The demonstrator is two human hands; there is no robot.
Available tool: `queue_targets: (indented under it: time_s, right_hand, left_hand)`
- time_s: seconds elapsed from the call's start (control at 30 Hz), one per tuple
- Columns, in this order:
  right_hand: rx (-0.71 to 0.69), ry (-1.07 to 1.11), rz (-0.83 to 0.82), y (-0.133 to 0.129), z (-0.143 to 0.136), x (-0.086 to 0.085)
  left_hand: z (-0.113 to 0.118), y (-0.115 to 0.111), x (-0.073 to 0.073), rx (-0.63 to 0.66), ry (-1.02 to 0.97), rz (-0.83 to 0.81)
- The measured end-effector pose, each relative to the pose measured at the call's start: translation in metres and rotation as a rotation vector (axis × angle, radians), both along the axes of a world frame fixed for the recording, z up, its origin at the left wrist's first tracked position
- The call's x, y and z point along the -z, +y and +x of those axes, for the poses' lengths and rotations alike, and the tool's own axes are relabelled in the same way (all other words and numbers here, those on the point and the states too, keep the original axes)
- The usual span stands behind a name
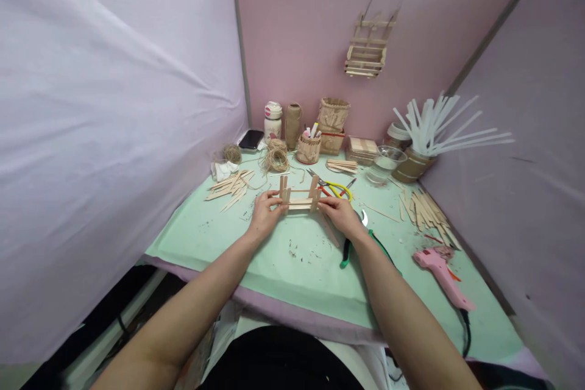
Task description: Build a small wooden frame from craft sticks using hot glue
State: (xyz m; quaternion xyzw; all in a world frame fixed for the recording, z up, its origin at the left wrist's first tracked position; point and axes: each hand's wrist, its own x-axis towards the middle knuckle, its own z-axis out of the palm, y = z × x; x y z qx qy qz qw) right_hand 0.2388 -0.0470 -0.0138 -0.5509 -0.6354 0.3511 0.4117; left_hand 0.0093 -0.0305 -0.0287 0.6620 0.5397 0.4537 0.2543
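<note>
A small frame of wooden craft sticks (pixel 300 203) is held between both hands above the middle of the green-covered table. My left hand (pixel 265 213) pinches its left end with thumb and fingers. At the right end, my right hand (pixel 340 213) grips it the same way. Uprights rise at both ends of the frame, joined by crosswise sticks. Just behind my right hand lie yellow-handled scissors (pixel 340 189). Green-handled cutters (pixel 346 253) are partly hidden beneath my right wrist.
Loose sticks (pixel 233 186) and twine (pixel 276 158) lie at the left. On the right are more sticks (pixel 425 210), a pink glue gun (pixel 441 271) with a cord, a water cup (pixel 382 167) and a holder of glue sticks (pixel 414 166).
</note>
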Motion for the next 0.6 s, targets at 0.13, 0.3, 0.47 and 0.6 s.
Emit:
queue_targets:
  time_s: [0.13, 0.3, 0.47, 0.6]
  right_hand:
    - [0.005, 0.0, -0.004, 0.0005, 0.0001, 0.0016]
    - [0.02, -0.002, -0.002, 0.0004, -0.0001, 0.0021]
    - [0.017, -0.015, 0.0, -0.0022, -0.0008, -0.0007]
    - [0.022, -0.027, 0.016, -0.004, -0.0015, -0.0017]
  left_hand:
    - [-0.0014, 0.0019, 0.0019, 0.003, -0.009, -0.002]
    - [-0.0023, 0.0006, 0.0001, -0.016, -0.016, -0.001]
    - [-0.0029, -0.0006, -0.0007, -0.015, -0.006, 0.021]
    - [-0.003, -0.0001, 0.0002, -0.014, 0.0, 0.013]
